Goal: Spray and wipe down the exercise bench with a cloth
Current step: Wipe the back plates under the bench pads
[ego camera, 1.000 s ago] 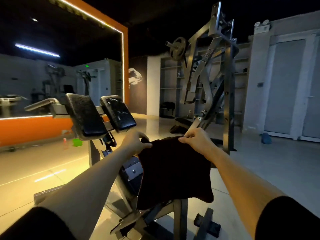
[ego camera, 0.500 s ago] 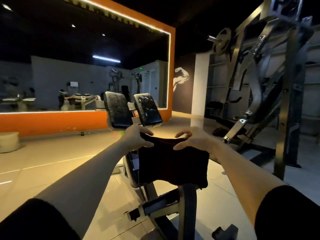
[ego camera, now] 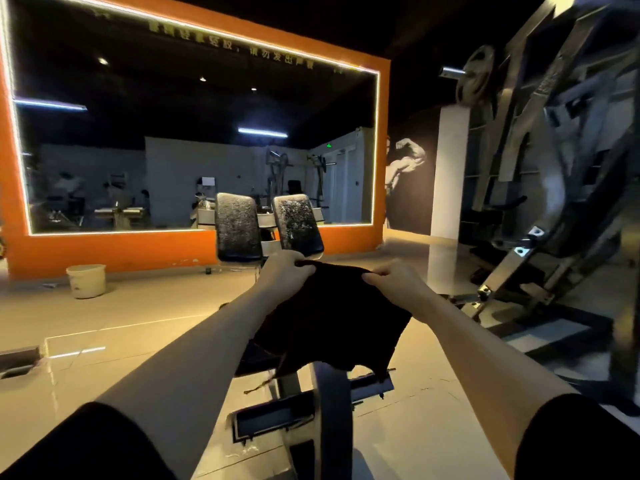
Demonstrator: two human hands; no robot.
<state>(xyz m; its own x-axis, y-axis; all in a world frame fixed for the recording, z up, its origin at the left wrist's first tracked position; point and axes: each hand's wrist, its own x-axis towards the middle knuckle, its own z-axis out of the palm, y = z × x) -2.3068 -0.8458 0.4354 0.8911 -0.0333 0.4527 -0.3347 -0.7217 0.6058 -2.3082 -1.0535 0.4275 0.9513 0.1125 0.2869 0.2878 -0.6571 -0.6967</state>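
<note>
Head view: your left hand (ego camera: pixel 284 271) and right hand (ego camera: pixel 398 282) each pinch a top corner of the dark cloth (ego camera: pixel 332 323), which hangs spread between them, just before the exercise bench's two worn black pads (ego camera: pixel 239 230). A white bucket (ego camera: pixel 86 280) stands left on the floor.

A gym — plate-loaded weight machine (ego camera: pixel 540 161), padded bench (ego camera: pixel 239 230), wall mirror (ego camera: pixel 138 133), bodybuilder mural (ego camera: pixel 405 168)

both hands (ego camera: pixel 346 277) gripping cloth (ego camera: pixel 332 323), bench pads (ego camera: pixel 266 228)
</note>
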